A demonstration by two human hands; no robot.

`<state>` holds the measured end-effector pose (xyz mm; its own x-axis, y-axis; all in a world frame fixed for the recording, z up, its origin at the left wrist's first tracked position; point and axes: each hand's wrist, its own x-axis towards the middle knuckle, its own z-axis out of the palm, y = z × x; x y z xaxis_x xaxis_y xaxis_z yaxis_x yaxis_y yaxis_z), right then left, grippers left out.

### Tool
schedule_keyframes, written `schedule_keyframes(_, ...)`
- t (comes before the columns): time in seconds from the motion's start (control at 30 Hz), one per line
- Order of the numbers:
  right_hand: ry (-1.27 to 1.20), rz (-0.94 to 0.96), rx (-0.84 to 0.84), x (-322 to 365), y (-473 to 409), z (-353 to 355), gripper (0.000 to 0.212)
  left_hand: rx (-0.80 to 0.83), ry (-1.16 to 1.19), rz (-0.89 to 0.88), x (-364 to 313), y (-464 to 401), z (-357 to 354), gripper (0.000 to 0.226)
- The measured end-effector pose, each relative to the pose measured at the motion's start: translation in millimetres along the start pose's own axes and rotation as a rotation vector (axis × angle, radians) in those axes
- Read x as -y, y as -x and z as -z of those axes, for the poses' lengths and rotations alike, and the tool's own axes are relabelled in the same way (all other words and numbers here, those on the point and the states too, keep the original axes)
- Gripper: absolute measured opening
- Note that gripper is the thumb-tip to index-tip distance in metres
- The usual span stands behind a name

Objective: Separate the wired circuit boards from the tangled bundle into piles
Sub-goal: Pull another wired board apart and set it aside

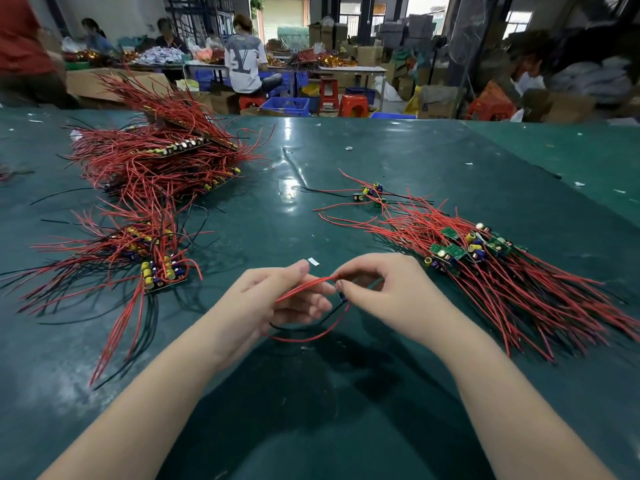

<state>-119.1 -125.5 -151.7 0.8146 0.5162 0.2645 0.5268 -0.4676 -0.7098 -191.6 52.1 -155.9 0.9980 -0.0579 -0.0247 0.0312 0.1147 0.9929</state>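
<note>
- Holding one wired board just above the green bench (398, 168), both hands meet near the middle of the view.
- The left hand (277, 299) has its fingers curled round the red wires (304, 285); which fingers actually press on them is hard to make out.
- The right hand (377, 289) pinches the same wires at their far end, thumb and forefinger together; the small board (343, 296) shows only as a dark blue speck beneath the fingertips, mostly hidden.
- A red and a black wire loop (304, 336) hangs below the hands; whether it touches the bench I cannot tell.
- The tangled bundle (491, 268) lies to the right, near the right hand, with green boards and yellow parts on top and red wires fanning toward the right edge, where they are cut off.
- A few loose boards (370, 194) lie apart from it, farther back.
- On the left, a sorted pile (152, 258) lies with its wires spreading toward the left edge; its boards are partly buried under wire.
- Behind it a bigger stack (162, 157) rises in layers, boards seen edge-on only.
- A white scrap (313, 261) lies just beyond the left fingertips.
- The background is blurred: people (244, 60) sit at other tables among red stools (353, 105), blue crates (285, 106) and boxes; a red sleeve (20, 32) is cut off at top left.
</note>
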Motion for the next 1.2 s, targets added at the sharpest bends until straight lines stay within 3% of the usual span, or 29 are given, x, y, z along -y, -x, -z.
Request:
schedule_keyframes(0.13, -0.213, -0.039, -0.137, 2.4, -1.4, 4.2, 0.021, 0.138, 0.186, 0.130, -6.4, 1.1, 5.7, 0.056)
schedule_keyframes(0.3, -0.429, -0.090, -0.197, 3.2, -3.6, 3.9, 0.017, 0.252, 0.510, 0.168, -9.3, -0.1, 14.3, 0.060)
schedule_keyframes(0.4, -0.590, -0.135, -0.225, 5.1, -4.7, 1.7, 0.015, 0.234, 0.559, 0.174, -8.8, -2.2, 18.2, 0.058)
schedule_keyframes(0.6, -0.797, -0.220, -0.075, 11.4, -0.8, -8.7, 0.012, 0.151, 0.419, 0.218, -8.4, -0.3, 10.0, 0.032)
schedule_keyframes(0.67, -0.889, -0.280, -0.028, 13.2, -0.1, -11.3, 0.011, 0.172, 0.363, 0.170, -8.6, 1.3, 10.1, 0.036)
schedule_keyframes(0.77, -1.051, -0.388, 0.029, 14.1, -1.2, -12.4, 0.006, 0.348, 0.423, 0.134, -8.2, 3.2, 16.6, 0.058)
schedule_keyframes(0.97, -1.102, -0.483, 0.190, 14.4, 1.1, -14.4, 0.013, 0.652, 0.451, 0.150, -5.5, 2.7, 23.3, 0.081)
schedule_keyframes(1.07, -1.098, -0.464, 0.154, 15.2, 1.9, -15.3, 0.006, 0.564, 0.410, 0.146, -2.0, 1.4, 21.7, 0.080)
schedule_keyframes(1.2, -1.042, -0.409, 0.109, 14.7, 1.9, -17.9, 0.002, 0.045, 0.053, 0.030, 1.9, -3.1, 9.3, 0.039)
